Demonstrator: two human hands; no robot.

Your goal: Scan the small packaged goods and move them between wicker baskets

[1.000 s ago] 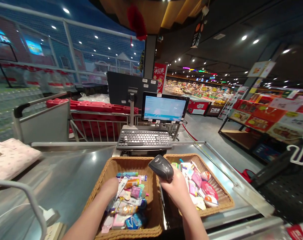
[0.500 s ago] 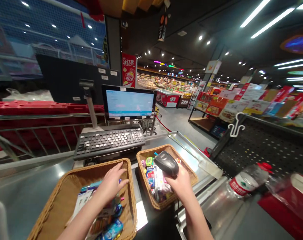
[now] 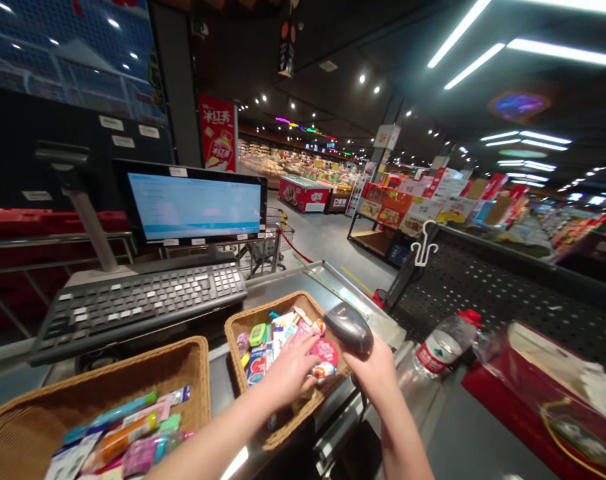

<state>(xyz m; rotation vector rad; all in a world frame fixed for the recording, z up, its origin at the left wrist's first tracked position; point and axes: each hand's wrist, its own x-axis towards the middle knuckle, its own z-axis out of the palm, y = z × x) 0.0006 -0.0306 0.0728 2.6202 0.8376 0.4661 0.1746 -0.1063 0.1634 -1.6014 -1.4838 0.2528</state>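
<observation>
My right hand (image 3: 375,367) is wrapped around a black handheld barcode scanner (image 3: 349,328), raised at the right rim of the right wicker basket (image 3: 235,357). Reaching into that basket, my left hand (image 3: 293,365) has its fingers apart over the goods, beside a round pink-red package (image 3: 325,352). Whether its fingertips touch that package I cannot tell. Small colourful packets and a green-framed item (image 3: 257,334) lie around it. The left wicker basket (image 3: 203,373) contains several bright tubes and packs, among them an orange bottle (image 3: 127,439).
A keyboard (image 3: 147,300) and a lit monitor (image 3: 195,207) stand behind the baskets. To the right are a red-capped plastic bottle (image 3: 445,343), a red box (image 3: 513,393) and a black perforated panel (image 3: 483,287) with a white hook (image 3: 424,247).
My left hand has moved from the left basket into the right one. My right hand still holds the scanner, now nearer the basket's right rim. The view has turned to the right.
</observation>
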